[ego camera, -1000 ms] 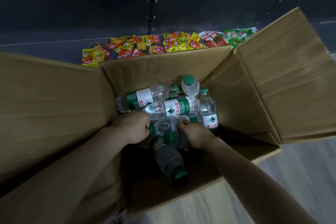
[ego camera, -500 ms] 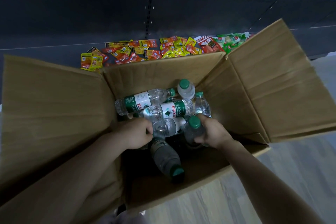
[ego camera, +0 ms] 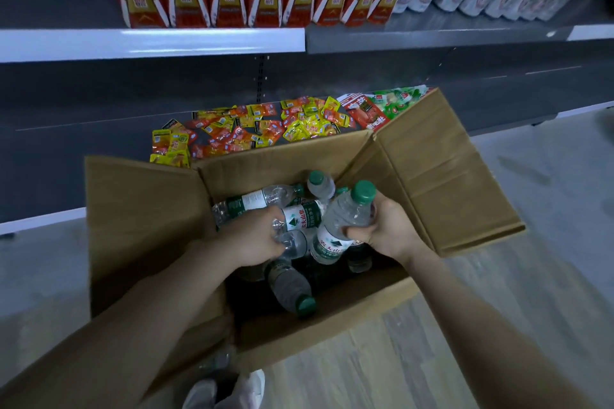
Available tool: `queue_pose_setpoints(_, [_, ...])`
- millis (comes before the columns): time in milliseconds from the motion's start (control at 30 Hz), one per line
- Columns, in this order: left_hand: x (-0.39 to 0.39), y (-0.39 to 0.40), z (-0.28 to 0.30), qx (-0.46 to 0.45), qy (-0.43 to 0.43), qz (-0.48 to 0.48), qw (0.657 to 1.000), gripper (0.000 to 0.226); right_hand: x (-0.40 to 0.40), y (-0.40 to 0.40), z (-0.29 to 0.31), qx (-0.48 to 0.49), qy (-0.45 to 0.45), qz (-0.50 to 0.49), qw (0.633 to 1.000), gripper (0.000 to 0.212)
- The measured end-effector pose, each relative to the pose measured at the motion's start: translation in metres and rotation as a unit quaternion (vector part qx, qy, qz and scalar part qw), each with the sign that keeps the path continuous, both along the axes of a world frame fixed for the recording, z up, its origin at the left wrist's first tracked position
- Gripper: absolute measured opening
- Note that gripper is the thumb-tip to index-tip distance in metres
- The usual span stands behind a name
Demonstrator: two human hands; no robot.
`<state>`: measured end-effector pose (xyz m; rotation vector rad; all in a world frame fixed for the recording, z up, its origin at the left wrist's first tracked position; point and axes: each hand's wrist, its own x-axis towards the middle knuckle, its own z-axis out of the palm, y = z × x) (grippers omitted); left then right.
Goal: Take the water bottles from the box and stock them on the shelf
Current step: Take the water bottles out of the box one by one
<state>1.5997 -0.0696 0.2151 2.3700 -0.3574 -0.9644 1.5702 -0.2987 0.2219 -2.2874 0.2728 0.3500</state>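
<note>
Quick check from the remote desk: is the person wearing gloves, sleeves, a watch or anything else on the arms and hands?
Nothing is worn that shows. The left hand and right hand are bare, with no gloves, rings or watch in view. Both forearms are uncovered from wrist to the frame's lower edge, so no sleeve shows. No bands, cables or markings appear on either arm.

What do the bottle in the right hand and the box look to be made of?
Bottle: clear, glossy thin plastic, judging by see-through walls with highlights; green cap, likely plastic; printed label, paper or film unclear. Box: matte brown corrugated cardboard, going by its creased, folded-out flaps.
</note>
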Motion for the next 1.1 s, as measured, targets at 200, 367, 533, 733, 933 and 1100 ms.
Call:
queue_pose_setpoints(200, [-0.002, 0.004, 0.046, -0.021, -0.027, 0.020, 0.999, 0.062, 0.005, 0.016, 0.062, 0.051, -0.034, -0.012, 0.998, 0.041])
queue_pose_setpoints(367, [-0.003, 0.013, 0.078, -0.030, -0.043, 0.041, 0.998, 0.072, 0.009, 0.032, 0.109, 0.107, -0.059, 0.014, 0.992, 0.043])
queue_pose_setpoints(533, [-0.009, 0.020, 0.104, -0.051, -0.055, 0.043, 0.996, 0.068, 0.015, 0.051, 0.146, 0.134, -0.085, 0.036, 0.987, 0.043])
queue_pose_setpoints(733, [-0.018, 0.036, 0.128, -0.064, -0.076, 0.065, 0.993, 0.062, 0.022, 0.081, 0.188, 0.151, -0.119, 0.072, 0.979, 0.041])
queue_pose_setpoints(933, [-0.023, 0.063, 0.141, -0.133, -0.082, 0.152, 0.976, 0.075, 0.027, 0.116, 0.227, 0.193, -0.132, 0.105, 0.967, 0.036])
queue_pose_setpoints(1100, [-0.028, 0.087, 0.157, -0.159, -0.108, 0.173, 0.966, 0.081, 0.029, 0.150, 0.248, 0.224, -0.129, 0.120, 0.959, 0.036])
